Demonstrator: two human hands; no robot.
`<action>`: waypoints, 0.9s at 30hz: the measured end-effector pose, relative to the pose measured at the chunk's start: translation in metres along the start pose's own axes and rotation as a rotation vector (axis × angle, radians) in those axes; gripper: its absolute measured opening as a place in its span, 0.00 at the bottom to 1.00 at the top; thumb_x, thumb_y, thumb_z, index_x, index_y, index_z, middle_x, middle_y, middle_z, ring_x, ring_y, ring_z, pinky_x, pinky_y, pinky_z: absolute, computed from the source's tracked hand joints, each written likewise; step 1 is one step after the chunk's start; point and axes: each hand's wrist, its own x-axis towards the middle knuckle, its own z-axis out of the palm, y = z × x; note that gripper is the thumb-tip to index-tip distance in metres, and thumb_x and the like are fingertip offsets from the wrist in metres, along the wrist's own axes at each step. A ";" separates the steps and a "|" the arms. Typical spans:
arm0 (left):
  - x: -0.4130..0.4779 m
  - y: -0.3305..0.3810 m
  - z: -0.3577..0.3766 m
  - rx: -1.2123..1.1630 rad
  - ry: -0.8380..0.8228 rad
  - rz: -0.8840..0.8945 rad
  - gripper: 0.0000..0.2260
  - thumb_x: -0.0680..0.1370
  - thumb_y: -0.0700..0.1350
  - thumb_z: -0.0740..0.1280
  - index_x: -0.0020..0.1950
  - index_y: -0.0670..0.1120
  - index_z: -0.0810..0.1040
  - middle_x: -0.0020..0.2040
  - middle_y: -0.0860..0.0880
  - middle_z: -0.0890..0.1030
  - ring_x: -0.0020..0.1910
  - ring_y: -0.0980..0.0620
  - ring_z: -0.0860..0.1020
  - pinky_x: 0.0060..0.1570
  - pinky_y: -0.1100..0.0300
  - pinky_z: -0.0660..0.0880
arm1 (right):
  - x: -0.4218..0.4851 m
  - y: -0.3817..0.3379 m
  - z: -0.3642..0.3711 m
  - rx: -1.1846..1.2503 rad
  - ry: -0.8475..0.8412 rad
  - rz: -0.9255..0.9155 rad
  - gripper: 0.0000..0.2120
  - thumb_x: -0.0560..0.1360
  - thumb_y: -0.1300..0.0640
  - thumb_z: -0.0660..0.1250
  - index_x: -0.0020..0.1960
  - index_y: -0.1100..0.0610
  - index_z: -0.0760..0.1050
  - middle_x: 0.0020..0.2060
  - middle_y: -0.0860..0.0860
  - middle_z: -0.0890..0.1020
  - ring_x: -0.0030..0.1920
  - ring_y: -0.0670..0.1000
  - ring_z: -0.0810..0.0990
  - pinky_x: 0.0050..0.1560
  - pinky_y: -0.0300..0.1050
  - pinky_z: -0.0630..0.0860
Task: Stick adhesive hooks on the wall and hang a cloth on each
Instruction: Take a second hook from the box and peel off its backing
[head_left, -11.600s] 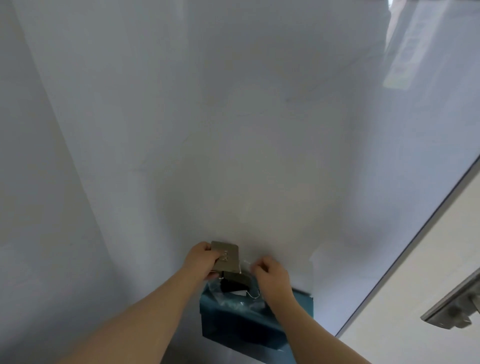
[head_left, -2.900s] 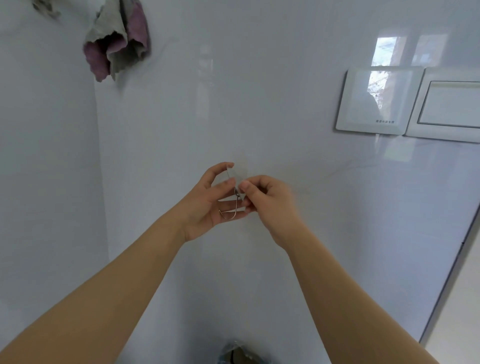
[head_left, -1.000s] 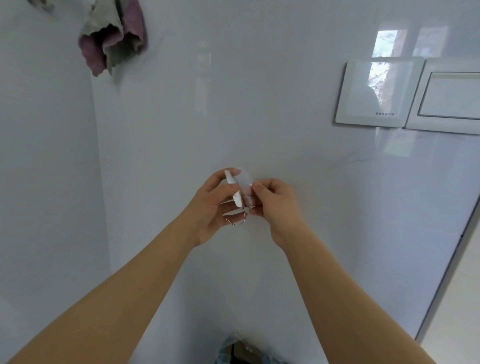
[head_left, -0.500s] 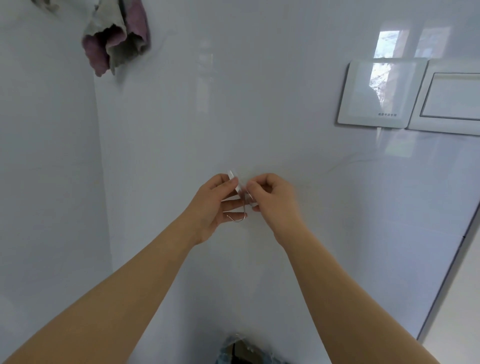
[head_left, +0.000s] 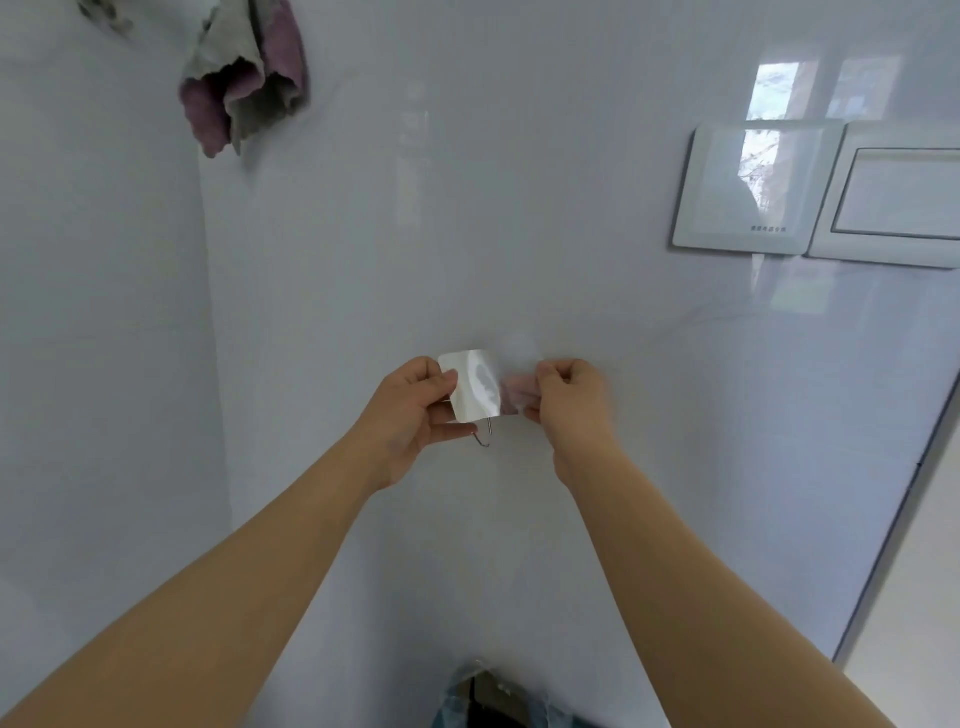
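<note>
In front of the white tiled wall (head_left: 519, 208), my left hand (head_left: 410, 410) pinches a white backing sheet (head_left: 472, 387) by its left edge. A thin wire hook (head_left: 482, 439) dangles below the sheet. My right hand (head_left: 569, 402) pinches the clear adhesive pad (head_left: 511, 397) of the hook, which is blurred and partly peeled away from the sheet. A grey and pink cloth (head_left: 244, 73) hangs high on the wall at the upper left; what it hangs from is hidden.
Two white switch plates (head_left: 748, 187) sit on the wall at the right. A door frame edge (head_left: 904, 509) runs down the right side. A blue box with a plastic bag (head_left: 488, 701) lies below my arms. The wall corner (head_left: 208, 312) is at the left.
My hands have drawn apart, and the white backing sheet now shows flat in the left hand while the right hand pulls the clear pad to the right.
</note>
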 end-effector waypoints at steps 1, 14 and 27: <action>-0.001 0.000 -0.002 0.002 0.007 -0.008 0.14 0.80 0.38 0.58 0.35 0.44 0.65 0.41 0.44 0.80 0.35 0.49 0.82 0.44 0.50 0.80 | 0.001 0.000 0.000 0.002 0.009 0.003 0.09 0.79 0.63 0.55 0.40 0.58 0.68 0.32 0.50 0.79 0.30 0.46 0.76 0.37 0.39 0.74; -0.014 0.010 -0.038 -0.070 0.146 -0.003 0.16 0.81 0.37 0.57 0.33 0.45 0.62 0.46 0.45 0.80 0.44 0.44 0.80 0.42 0.50 0.80 | -0.002 -0.002 -0.003 0.109 0.201 0.033 0.10 0.79 0.62 0.56 0.39 0.54 0.66 0.35 0.52 0.78 0.33 0.47 0.76 0.29 0.41 0.73; -0.020 -0.017 -0.011 0.122 0.115 -0.088 0.15 0.80 0.38 0.60 0.34 0.44 0.65 0.42 0.46 0.79 0.40 0.46 0.79 0.49 0.47 0.78 | -0.028 0.024 -0.029 -0.005 0.131 0.056 0.07 0.75 0.64 0.64 0.38 0.60 0.75 0.31 0.52 0.77 0.32 0.48 0.76 0.39 0.43 0.79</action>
